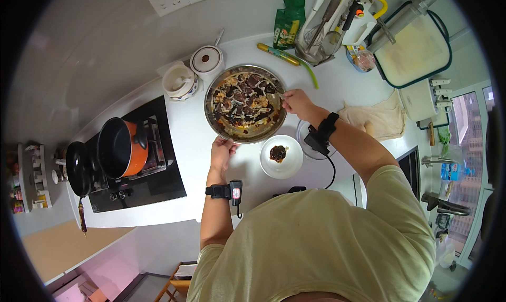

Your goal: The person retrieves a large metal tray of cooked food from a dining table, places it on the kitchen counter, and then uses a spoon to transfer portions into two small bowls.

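Note:
A wide stainless steel bowl [209, 118] sits on the white counter, holding a mix of dark pieces, pale strips and yellowish bits in brown sauce [245, 100]. At its near left rim, my left hand [222, 151] grips the edge. My right hand [297, 104] is closed around the handle of a metal utensil [278, 95], whose working end is in the mix at the bowl's right side. Close below the bowl stands a white bowl [281, 169] with a small dark, saucy portion in it. Partly under my right forearm is a clear glass bowl [303, 134].
On the left, an orange pot [132, 148] and a black frying pan [78, 167] stand on the gas hob [174, 183]. Two lidded ceramic jars, one a white jar [206, 63], stand behind. A sausage [278, 54], green packet [288, 23], utensil holder [314, 57] and cloth [379, 118] lie rightward.

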Demonstrator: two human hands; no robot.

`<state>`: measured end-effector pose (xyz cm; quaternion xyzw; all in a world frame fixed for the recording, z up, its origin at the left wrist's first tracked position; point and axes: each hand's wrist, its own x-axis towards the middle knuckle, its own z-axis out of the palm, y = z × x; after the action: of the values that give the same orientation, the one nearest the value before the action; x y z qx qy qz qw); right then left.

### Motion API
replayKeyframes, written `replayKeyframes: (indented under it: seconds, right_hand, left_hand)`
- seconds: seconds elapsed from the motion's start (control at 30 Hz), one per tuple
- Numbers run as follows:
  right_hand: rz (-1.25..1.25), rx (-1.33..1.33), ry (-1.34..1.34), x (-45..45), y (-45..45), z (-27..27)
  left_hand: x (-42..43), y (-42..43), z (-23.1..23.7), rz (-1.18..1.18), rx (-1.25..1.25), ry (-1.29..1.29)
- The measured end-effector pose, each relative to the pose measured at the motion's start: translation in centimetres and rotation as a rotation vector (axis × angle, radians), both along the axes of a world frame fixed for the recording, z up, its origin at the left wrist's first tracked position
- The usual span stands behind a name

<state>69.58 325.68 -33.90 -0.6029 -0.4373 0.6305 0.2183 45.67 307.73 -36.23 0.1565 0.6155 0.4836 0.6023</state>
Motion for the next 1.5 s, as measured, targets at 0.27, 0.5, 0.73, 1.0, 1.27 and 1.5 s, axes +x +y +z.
replayKeyframes:
  seconds: [0.27, 0.5, 0.73, 1.0, 1.27, 1.5]
  right_hand:
    - [0.144, 0.087, 0.078, 0.0, 1.5, -0.6]
    - [0.057, 0.076, 0.046, 1.7, 0.2, -0.5]
    - [0.466, 0.459, -0.228, 0.3, 2.2, -2.0]
    - [-0.081, -0.152, 0.137, -2.4, 2.9, -1.0]
    - [0.111, -0.097, 0.228, -1.3, 2.2, -0.2]
    - [0.148, -0.111, 0.267, -0.3, 1.5, 1.8]
  left_hand:
    - [0.2, 0.2, 0.6, -0.021, -0.013, -0.016]
    - [0.8, 0.1, 0.8, 0.008, -0.053, -0.018]
    - [0.5, 0.2, 0.8, 0.027, -0.042, -0.020]
    - [-0.1, 0.5, 1.0, 0.025, -0.058, -0.025]
    - [-0.4, 0.7, 0.6, 0.017, -0.051, -0.063]
    - [-0.1, 0.7, 0.6, 0.021, -0.040, -0.076]
